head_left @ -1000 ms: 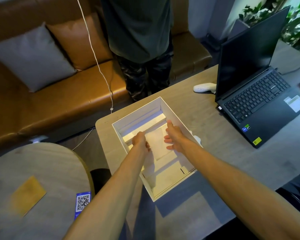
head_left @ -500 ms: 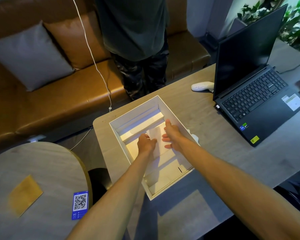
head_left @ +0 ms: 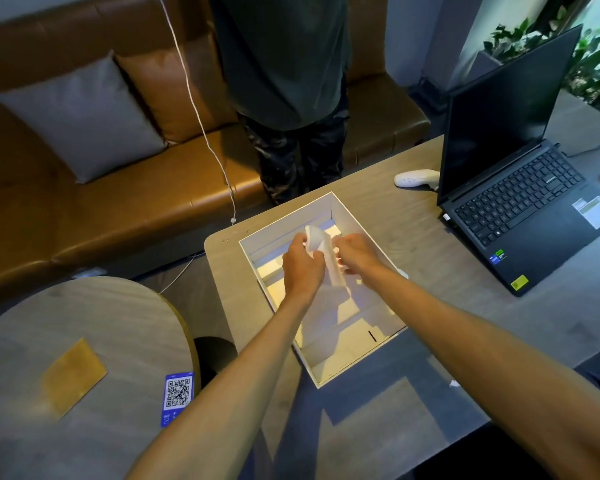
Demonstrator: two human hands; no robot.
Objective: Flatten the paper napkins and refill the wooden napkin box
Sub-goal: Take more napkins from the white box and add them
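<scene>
A white open-topped box (head_left: 361, 223) stands on the grey wooden table (head_left: 413, 323), its inside lit pale and yellow. Over the box, my left hand (head_left: 302, 268) and my right hand (head_left: 355, 252) hold one white paper napkin (head_left: 321, 247) between them. The napkin is lifted off the box floor and hangs crumpled and tilted. My left fingers curl round its left side, my right fingers pinch its right edge. Flat white sheets (head_left: 347, 327) lie on the box floor nearer me.
An open black laptop (head_left: 520, 199) sits on the table at right, a white device (head_left: 414, 178) beside it. A person (head_left: 284, 81) stands behind the table before a brown sofa (head_left: 84, 188). At left, a round table (head_left: 84, 358) bears a QR card (head_left: 177, 396).
The napkin lay flat on the box floor under both hands. Now both hands have gripped it and raised it, so it is crumpled and off the floor.
</scene>
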